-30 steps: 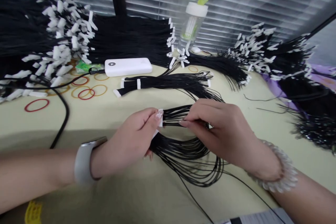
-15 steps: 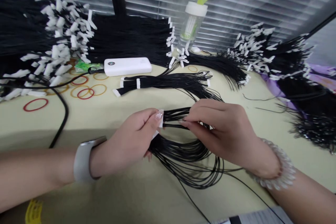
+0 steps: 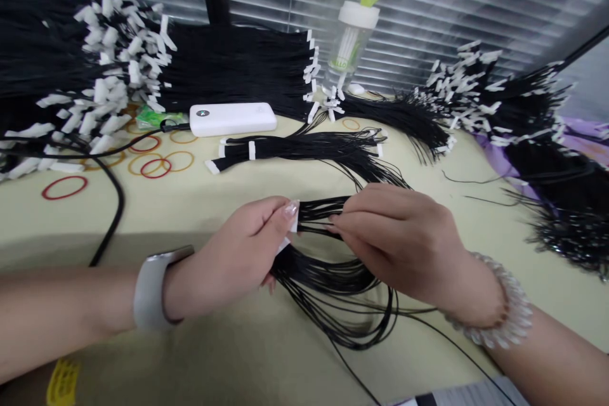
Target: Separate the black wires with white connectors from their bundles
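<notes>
My left hand [image 3: 247, 244] is closed around a white connector [image 3: 295, 216] at the end of a bundle of thin black wires [image 3: 328, 268]. A second white end pokes out just under the thumb. The wires loop down and to the right below both hands. My right hand [image 3: 399, 235] pinches black wires a short way right of that connector; how many lie between its fingertips is hidden. Behind the hands, another wire bundle [image 3: 295, 146] with white connectors lies flat on the table.
Rubber bands [image 3: 156, 169] lie at the left near a white power bank [image 3: 233, 119] and its black cable [image 3: 117, 222]. Stacked black wires [image 3: 238, 70] line the back. A clear bottle [image 3: 352, 44] stands there. More wire bundles [image 3: 552, 190] are piled right; printed paper [image 3: 471, 393] is at the front.
My right hand has shifted slightly, its fingers curling more over the wires. The hanging wire loop has sagged a little and moved left. The left hand keeps its hold.
</notes>
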The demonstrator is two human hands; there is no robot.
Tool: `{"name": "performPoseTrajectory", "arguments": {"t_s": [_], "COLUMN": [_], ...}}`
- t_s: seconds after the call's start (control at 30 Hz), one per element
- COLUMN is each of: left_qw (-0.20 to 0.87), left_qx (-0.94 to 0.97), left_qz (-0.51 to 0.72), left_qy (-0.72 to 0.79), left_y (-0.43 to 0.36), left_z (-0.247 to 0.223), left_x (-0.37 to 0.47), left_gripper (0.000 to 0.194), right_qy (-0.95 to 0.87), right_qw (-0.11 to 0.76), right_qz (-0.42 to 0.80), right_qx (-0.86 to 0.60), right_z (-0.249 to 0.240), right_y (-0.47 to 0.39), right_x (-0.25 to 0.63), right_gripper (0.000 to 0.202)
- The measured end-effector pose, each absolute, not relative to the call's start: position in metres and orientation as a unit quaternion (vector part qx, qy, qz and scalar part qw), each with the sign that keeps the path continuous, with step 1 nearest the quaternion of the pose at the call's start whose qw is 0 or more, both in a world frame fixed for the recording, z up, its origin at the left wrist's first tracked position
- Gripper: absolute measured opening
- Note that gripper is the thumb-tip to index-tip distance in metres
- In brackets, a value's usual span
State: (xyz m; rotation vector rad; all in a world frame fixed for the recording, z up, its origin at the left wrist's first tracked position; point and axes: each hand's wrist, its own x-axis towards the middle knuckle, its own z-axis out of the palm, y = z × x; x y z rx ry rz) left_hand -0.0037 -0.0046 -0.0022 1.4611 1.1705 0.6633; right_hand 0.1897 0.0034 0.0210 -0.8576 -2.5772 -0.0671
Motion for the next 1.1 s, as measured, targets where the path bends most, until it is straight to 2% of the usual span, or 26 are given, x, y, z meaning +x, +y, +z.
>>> {"name": "performPoseTrajectory", "arguments": {"t_s": [0.27,0.53,0.7,0.73,0.83,0.93,1.0,1.1], "left_qw": [0.482,0.501,0.519,0.526,0.536,0.538,0.543,0.544], "left_qx": [0.671,0.671,0.650,0.638,0.600,0.565,0.543,0.522], "left_qz": [0.264,0.242,0.260,0.266,0.287,0.317,0.340,0.360], "left_qy": [0.498,0.491,0.490,0.495,0.519,0.540,0.544,0.550], "left_y": [-0.006,-0.006,-0.007,-0.007,-0.006,-0.003,-0.001,0.000], "left_z": [-0.002,-0.004,-0.003,-0.003,-0.003,-0.005,-0.007,-0.009], "left_x": [-0.005,-0.005,-0.005,-0.004,-0.004,-0.004,-0.004,-0.004], "left_gripper": [0.034,0.033,0.034,0.034,0.036,0.037,0.037,0.036], "right_qy": [-0.943,-0.944,-0.925,-0.919,-0.898,-0.875,-0.872,-0.886], "right_qw": [0.184,0.175,0.160,0.165,0.233,0.284,0.246,0.100], "right_qz": [-0.040,-0.029,-0.011,-0.002,0.022,0.034,0.073,0.202], "right_qx": [-0.276,-0.279,-0.344,-0.357,-0.374,-0.390,-0.417,-0.404], "right_z": [0.016,0.013,0.015,0.017,0.028,0.042,0.046,0.041], "right_y": [0.001,0.001,0.005,0.006,0.007,0.004,0.002,0.001], "right_x": [0.183,0.183,0.184,0.185,0.190,0.196,0.199,0.197], "right_gripper": [0.013,0.012,0.004,0.004,0.022,0.027,0.034,0.037]}}
